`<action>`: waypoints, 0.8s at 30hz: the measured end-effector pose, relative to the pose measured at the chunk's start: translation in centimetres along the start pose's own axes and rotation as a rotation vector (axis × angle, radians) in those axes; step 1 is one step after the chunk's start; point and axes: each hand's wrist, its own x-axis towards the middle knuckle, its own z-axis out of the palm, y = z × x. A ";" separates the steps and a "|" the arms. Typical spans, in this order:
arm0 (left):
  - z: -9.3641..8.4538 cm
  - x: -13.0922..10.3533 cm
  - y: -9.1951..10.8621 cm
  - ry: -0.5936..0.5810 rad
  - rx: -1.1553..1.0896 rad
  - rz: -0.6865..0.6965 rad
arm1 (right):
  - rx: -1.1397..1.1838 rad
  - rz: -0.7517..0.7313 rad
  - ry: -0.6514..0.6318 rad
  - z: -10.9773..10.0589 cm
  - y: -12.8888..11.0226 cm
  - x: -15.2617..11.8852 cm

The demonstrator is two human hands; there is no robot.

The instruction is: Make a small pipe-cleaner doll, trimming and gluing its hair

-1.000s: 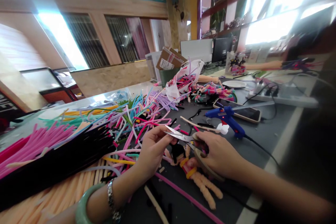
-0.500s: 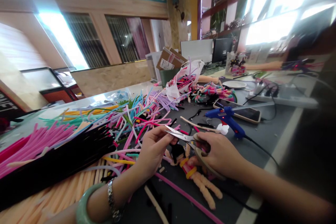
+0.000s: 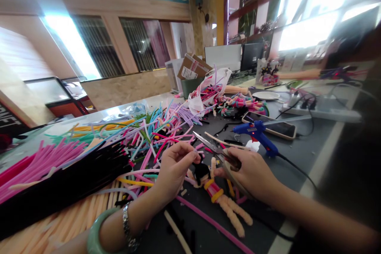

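Observation:
My right hand (image 3: 250, 168) grips a pair of scissors (image 3: 205, 140), its blades pointing up and left, close together. My left hand (image 3: 172, 168) is closed in a pinch just left of the scissors, with a small black piece (image 3: 200, 158), seemingly pipe cleaner, at its fingertips. Below both hands a pipe-cleaner doll (image 3: 212, 190) lies on the grey mat. It has black hair, a pink and yellow outfit and peach limbs. The lower scissor handle is partly hidden by my right hand.
A blue glue gun (image 3: 256, 131) lies at the right beside a phone (image 3: 281, 129) and a power strip (image 3: 324, 113). Loose coloured pipe cleaners (image 3: 160, 127) cover the middle; black bundles (image 3: 68, 184) and peach bundles (image 3: 56, 226) lie left. Finished dolls (image 3: 247, 103) sit farther back.
The scissors have moved slightly right, away from my left fingertips, and their blades now point more steeply upward. My left hand has barely moved. The doll lies in the same place.

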 end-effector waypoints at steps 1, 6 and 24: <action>0.0 0.0 0.0 0.004 0.008 -0.003 | 0.011 0.004 0.006 0.0 0.0 0.0; 0.0 -0.1 0.2 0.005 0.006 -0.010 | 0.094 0.010 -0.025 0.0 0.0 -0.1; 0.1 0.1 0.0 0.051 -0.069 -0.012 | 0.048 -0.109 -0.079 0.2 0.1 -0.1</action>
